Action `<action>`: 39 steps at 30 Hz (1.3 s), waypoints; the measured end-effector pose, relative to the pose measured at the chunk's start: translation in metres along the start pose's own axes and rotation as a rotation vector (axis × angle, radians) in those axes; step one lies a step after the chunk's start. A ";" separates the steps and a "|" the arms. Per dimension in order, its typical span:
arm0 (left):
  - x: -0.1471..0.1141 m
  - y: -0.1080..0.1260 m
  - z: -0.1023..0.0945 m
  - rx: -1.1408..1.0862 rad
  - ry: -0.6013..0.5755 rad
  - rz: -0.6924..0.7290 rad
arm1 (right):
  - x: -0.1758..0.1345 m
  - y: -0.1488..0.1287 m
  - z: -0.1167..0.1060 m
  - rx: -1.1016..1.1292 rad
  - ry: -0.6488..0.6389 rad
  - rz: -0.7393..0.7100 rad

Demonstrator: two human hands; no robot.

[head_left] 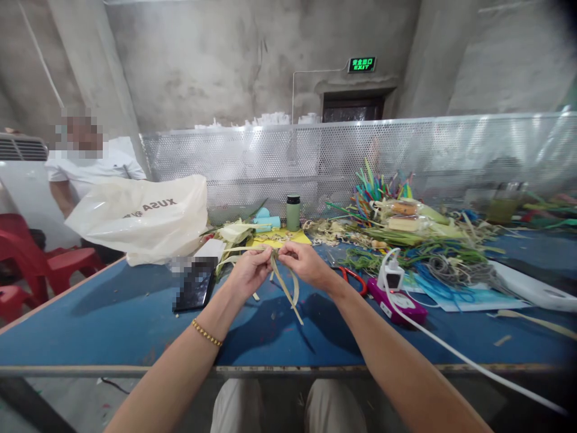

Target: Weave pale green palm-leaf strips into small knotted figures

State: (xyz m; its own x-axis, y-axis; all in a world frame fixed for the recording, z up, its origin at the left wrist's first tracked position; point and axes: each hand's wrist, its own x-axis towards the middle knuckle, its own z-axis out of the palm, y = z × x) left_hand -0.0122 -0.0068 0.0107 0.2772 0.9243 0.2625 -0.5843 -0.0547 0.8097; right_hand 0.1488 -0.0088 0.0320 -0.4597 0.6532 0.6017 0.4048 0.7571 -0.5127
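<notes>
Both my hands meet over the middle of the blue table, working a few pale, flat plant-fibre strips [287, 293]. My left hand [252, 269] pinches them between thumb and fingers, and a gold beaded bracelet circles that wrist. Close on its right, my right hand [306, 263] also pinches the strips, fingertips nearly touching the left ones. Loose ends hang below the fingers, and one strip sticks out to the left. The exact crossing of the strips is hidden by my fingers. Just beyond lies a yellow sheet [295, 237].
A phone [197, 285] and a big plastic bag [148, 216] lie to the left; a seated person is behind the bag. A green bottle [293, 212] stands ahead. At right are red-handled scissors [354, 278], a purple power strip [396, 305] with a white cable, and heaped fibres [433, 231].
</notes>
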 end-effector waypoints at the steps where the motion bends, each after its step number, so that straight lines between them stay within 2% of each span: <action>1: 0.000 0.000 0.000 0.000 0.000 0.005 | 0.000 0.000 0.001 -0.008 0.013 -0.012; 5: -0.002 0.003 0.001 0.061 -0.031 0.017 | 0.001 0.000 0.004 0.030 0.040 -0.009; 10: -0.006 0.007 0.002 0.274 -0.126 0.071 | 0.000 -0.004 0.005 0.394 0.002 0.152; 14: -0.006 0.010 0.002 0.355 -0.158 0.078 | -0.002 -0.006 0.002 0.477 0.040 0.219; 22: -0.003 0.006 0.000 0.369 -0.116 0.059 | -0.001 0.003 -0.001 0.289 0.055 0.256; 27: 0.000 -0.002 -0.001 0.379 0.073 0.176 | -0.001 0.004 0.004 0.200 0.067 0.207; 30: 0.001 -0.005 0.001 0.387 0.125 0.218 | -0.001 0.001 0.006 0.158 0.062 0.180; 39: -0.002 0.002 0.003 0.419 0.111 0.230 | -0.002 0.003 0.005 0.172 0.025 0.161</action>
State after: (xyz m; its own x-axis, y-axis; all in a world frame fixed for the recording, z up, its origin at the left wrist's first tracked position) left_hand -0.0115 -0.0098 0.0131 0.0801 0.9038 0.4203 -0.2571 -0.3887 0.8848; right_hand 0.1473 -0.0081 0.0266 -0.3793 0.7670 0.5176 0.3296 0.6347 -0.6990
